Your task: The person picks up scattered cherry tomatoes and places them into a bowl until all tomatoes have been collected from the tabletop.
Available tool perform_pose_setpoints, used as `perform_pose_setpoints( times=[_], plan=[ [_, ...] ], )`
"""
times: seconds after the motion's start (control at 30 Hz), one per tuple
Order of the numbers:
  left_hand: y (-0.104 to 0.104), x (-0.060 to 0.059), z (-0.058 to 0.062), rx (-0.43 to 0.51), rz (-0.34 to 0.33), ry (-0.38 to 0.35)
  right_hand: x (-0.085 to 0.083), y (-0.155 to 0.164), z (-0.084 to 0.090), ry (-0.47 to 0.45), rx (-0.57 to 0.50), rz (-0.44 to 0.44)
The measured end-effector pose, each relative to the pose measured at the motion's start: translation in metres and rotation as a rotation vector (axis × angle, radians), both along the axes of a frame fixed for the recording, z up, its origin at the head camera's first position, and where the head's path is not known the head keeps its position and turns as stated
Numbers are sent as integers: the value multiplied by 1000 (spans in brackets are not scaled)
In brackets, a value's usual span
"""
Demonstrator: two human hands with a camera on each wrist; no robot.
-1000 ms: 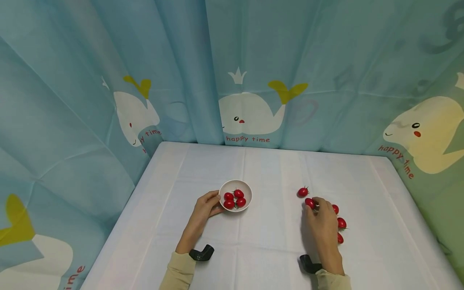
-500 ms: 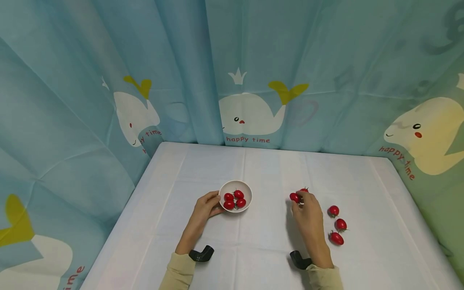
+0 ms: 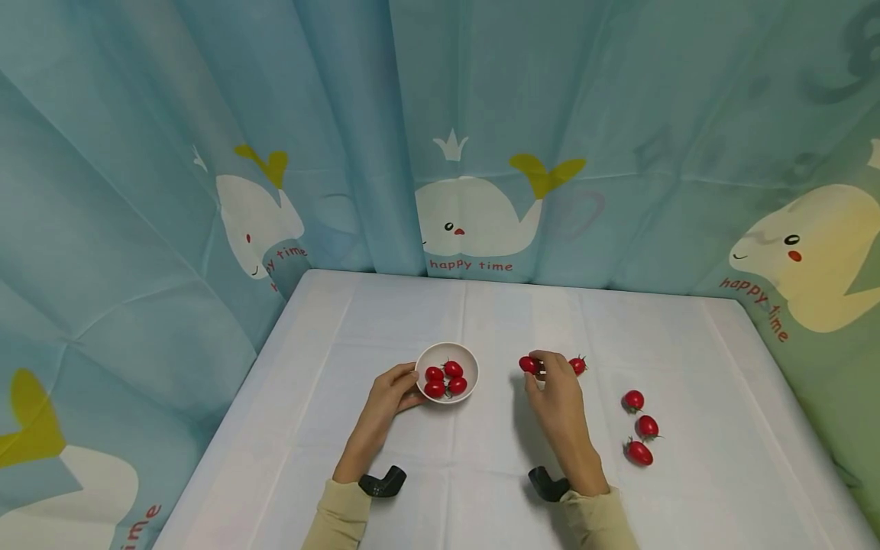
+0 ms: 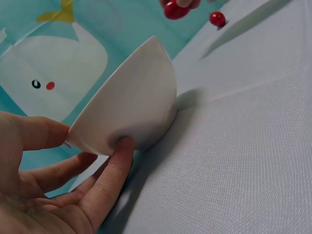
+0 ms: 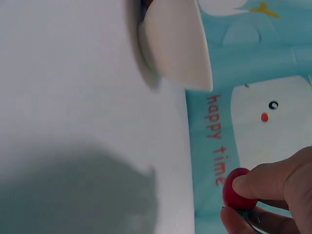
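Note:
A small white bowl [image 3: 466, 354] with several red cherry tomatoes [image 3: 444, 377] in it stands near the table's middle. My left hand [image 3: 389, 389] grips the bowl's left side; in the left wrist view the thumb and fingers [image 4: 113, 171] hold the bowl [image 4: 131, 105] at its rim and base. My right hand [image 3: 550, 382] pinches one cherry tomato [image 3: 527, 364] in its fingertips, to the right of the bowl. In the right wrist view that tomato [image 5: 237, 190] sits between finger and thumb, with the bowl [image 5: 178, 44] ahead of it.
One loose tomato [image 3: 577, 365] lies just right of my right hand. Three more tomatoes [image 3: 638, 426] lie further right on the white tablecloth [image 3: 481, 473]. A blue whale-print curtain [image 3: 467, 153] walls the table's back and sides.
My right hand has lifted one tomato from the loose group and carried it left toward the bowl. The left hand and bowl have stayed put.

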State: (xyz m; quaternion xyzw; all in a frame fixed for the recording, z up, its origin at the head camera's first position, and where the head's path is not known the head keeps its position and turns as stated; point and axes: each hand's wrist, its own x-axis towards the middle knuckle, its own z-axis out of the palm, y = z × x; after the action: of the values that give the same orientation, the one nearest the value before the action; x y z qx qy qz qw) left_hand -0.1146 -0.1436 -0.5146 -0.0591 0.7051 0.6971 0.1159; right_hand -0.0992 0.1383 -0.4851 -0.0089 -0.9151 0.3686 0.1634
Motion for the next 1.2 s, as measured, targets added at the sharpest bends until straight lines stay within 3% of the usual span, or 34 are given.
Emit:
perform_pose_setpoints(
  times=[0.63,0.9,1.2],
  plan=[
    [0,2,3,21,-12,-4,-2,-48,15,92,56,189],
    [-1,1,2,29,3,-7,-5,-71,18,137,70,309],
    [-2,3,-1,33,-9,9,-6,-86,11,176,183,410]
  ],
)
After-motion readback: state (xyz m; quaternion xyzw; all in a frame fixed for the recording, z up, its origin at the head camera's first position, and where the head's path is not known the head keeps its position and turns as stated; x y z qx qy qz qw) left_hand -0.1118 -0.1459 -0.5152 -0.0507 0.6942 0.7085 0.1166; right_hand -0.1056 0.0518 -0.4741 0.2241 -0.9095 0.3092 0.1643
